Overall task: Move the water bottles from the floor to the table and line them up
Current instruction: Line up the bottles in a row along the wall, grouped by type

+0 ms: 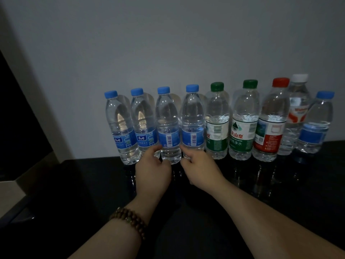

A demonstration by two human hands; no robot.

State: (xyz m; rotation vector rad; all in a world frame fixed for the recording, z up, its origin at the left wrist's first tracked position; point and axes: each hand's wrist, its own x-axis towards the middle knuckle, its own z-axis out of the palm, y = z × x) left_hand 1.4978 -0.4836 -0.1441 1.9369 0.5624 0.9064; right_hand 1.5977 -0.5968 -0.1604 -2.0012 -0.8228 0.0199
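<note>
Lining-up step: the water bottles (pixel 240 128) stand in a row on the table (pixel 280 193), the left hand (pixel 153 169) lightly gripping the third bottle (pixel 168 128) at its base, the right hand (pixel 197 167) likewise the fourth bottle (pixel 192 124); next, probably, small evening nudges.

- You work in dim, bluish light; the wall (pixel 168 43) is brightest at centre, darkening toward the corners.
- The glossy black table (pixel 280 184) mirrors the bottles (pixel 240 124) faintly.
- Your view bows at the edges; those at far right look soft.
</note>
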